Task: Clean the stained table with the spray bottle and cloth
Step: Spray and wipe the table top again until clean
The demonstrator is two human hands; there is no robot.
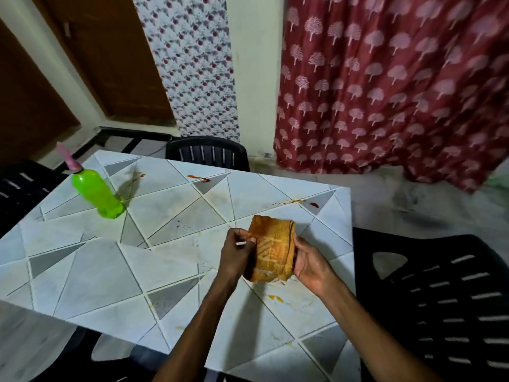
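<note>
Both hands are on the cloth (pixel 271 250), holding it up just above the table (pixel 91 274). Left hand (pixel 238 256) has its fingers curled closed round the cloth's left edge, and there's a little white strip (pixel 241 243) showing between the fingertips, can't tell what it is. Right hand (pixel 309 267) cups the right edge, fingers wrapped behind it and thumb on the front, so closed on it too. The cloth is orange with a paler pattern, folded into a chunky square, a dark band along its sides.

Right under and near the hands the tabletop has yellow-orange smears (pixel 275 298), plus more faint yellow bits toward the near edge. Further out there are red streaks: one (pixel 199 178) near the far edge by the middle, a tiny one (pixel 141 175) left of it, and a dark red blob (pixel 314 205) with a trail of specks toward the far right corner. The top is white with grey triangles and thin lines.

Spray bottle (pixel 95 194) stands well apart from the hands, far left of the table, bright green with a pink nozzle, upright.

Dark plastic chairs all round: one (pixel 208 153) at the far side, one (pixel 440 299) on the right, another (pixel 19 186) at the left. A red curtain (pixel 399 86) with pale tree prints hangs behind on the right, a floral one (pixel 192 64) in the middle, and a brown door (pixel 91 53) on the left.
</note>
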